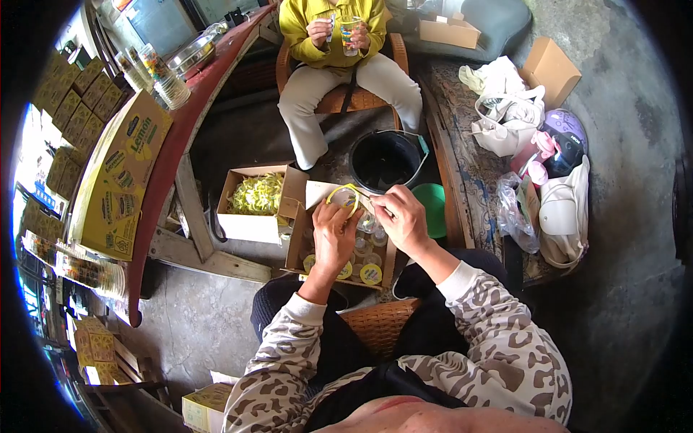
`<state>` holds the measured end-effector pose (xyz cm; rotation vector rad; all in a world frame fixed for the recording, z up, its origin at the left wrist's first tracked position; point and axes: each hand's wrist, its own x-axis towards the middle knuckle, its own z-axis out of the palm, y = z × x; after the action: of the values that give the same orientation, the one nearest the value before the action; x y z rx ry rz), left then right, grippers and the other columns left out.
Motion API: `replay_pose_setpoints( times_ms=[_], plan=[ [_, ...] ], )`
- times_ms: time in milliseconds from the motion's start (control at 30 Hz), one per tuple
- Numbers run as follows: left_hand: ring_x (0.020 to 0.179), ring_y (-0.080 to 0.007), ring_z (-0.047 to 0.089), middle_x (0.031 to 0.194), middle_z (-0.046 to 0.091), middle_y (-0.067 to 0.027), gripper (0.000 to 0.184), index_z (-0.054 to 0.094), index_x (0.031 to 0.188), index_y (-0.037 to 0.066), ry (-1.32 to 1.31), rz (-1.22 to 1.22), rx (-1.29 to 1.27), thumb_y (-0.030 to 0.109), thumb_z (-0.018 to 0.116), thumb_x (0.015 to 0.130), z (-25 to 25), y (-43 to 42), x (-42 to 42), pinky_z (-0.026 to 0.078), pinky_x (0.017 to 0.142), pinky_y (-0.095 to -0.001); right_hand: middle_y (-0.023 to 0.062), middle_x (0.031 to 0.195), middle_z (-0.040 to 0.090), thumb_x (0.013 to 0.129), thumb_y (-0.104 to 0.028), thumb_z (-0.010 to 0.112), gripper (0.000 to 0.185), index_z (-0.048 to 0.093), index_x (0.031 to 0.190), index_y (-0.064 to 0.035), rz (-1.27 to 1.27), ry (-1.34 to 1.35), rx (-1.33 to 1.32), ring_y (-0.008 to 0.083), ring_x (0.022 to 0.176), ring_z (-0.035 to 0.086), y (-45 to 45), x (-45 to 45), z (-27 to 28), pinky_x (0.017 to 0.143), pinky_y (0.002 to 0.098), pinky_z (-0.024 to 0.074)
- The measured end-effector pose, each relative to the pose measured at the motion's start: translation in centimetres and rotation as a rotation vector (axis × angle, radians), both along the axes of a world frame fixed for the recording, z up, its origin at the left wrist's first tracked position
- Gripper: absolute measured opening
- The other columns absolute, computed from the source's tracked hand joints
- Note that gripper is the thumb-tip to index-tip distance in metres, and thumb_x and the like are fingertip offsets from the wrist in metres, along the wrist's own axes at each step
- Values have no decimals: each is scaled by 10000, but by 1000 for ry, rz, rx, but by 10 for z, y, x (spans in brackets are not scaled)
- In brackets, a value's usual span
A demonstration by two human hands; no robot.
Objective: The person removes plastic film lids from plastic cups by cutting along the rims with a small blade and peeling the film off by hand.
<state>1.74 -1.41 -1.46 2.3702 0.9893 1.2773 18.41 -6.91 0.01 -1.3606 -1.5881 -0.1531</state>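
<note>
My left hand (334,227) is closed around a clear plastic cup (343,196) with a yellow band at its rim. Pinched in my right hand (401,220) is a thin dark tool (366,196), its tip close to the yellow band; its exact kind is too small to make out. Beneath both hands stands an open cardboard box (294,249) of clear cups, some showing round yellow labels or lids (370,273). To the left, a second cardboard box (247,228) is heaped with yellow strips (258,193).
Across from me sits a person in a yellow top (333,54), holding a clear printed cup (351,36). A black bucket (388,160) and green basin (431,209) stand ahead. A red-edged counter (189,119) runs left; bags (509,119) and a helmet (565,137) lie right.
</note>
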Motion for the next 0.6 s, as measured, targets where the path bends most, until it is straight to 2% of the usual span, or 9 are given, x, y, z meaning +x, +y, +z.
replay_pose_setpoints(
  times_ms=[267,467,533,600],
  plan=[
    [798,-309,610,819,643,-119,146,737,928,5,-13,4,-75,102,770,824,4,-1,0,477,765,-415,57,849,586,767,-12,754,195,673,936,-67,12,-64,-8,243,802,628,0,-2,-4,668,369,545],
    [804,-315,612,799,625,-111,133,732,936,13,-46,-81,-28,57,765,815,1,-8,5,491,791,-420,65,860,586,763,-7,750,197,667,934,-58,-19,-75,-20,252,818,624,0,-4,-6,677,381,539],
    [845,-326,629,806,613,-121,138,729,942,18,1,-136,-64,32,763,809,6,-19,8,492,890,-440,72,867,584,765,-4,748,182,668,919,-58,-52,-57,-57,263,816,626,2,-2,-8,669,395,531],
    [877,-333,636,841,637,-130,151,728,952,13,13,-160,-111,39,768,809,2,-20,9,486,930,-448,79,840,579,771,9,739,163,669,901,-59,-65,9,-95,274,776,627,4,-1,-11,652,399,517]
  ],
)
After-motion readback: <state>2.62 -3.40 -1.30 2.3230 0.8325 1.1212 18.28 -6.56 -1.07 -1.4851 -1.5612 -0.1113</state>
